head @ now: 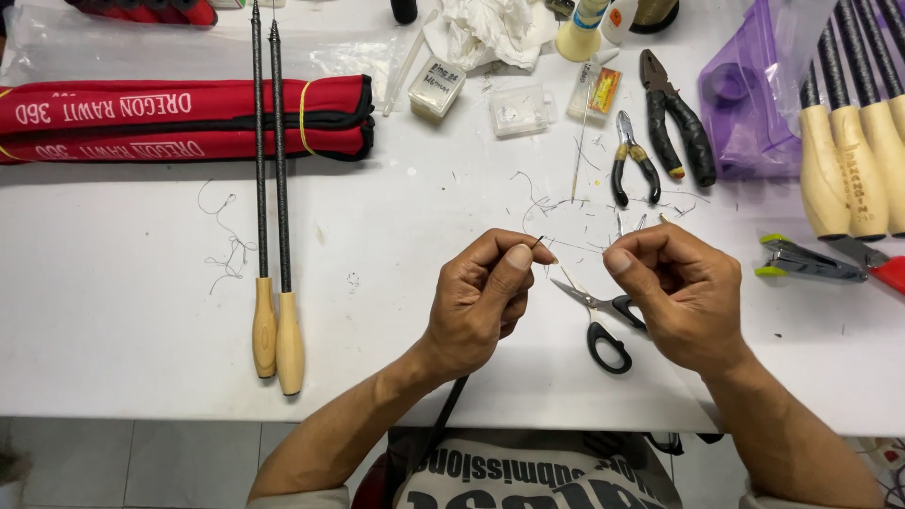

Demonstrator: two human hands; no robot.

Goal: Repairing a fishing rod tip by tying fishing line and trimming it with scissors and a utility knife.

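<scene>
- I look down on a white bench [141, 311] with pale floor tiles showing below its near edge.
- My left hand [476, 302] is closed to a pinch, thumb against forefinger, on what looks like a small dark hook or wire end just above the bench.
- My right hand [683, 297] is pinched shut as well, on the other end of a fine thread [577, 249] that runs between the two hands.
- Just beyond the thread, black-handled scissors [599, 316] lie on the bench between my hands.
- Further out are small pliers [633, 160] and larger pliers [674, 118], small clear boxes [518, 108], and a red rolled case [184, 118] on the left.
- Two thin dark rods with wooden handles [273, 325] lie well left of my hands.
- Risk, as I judge it: the thread is so thin that a loosened pinch would drop it among the loose clippings, where it would be hard to find again; a hard pull could snap it.
- Hard to make out: exactly what the left fingertips hold, and the thread's path inside the right fist. The handles at the right edge are cut off.
</scene>
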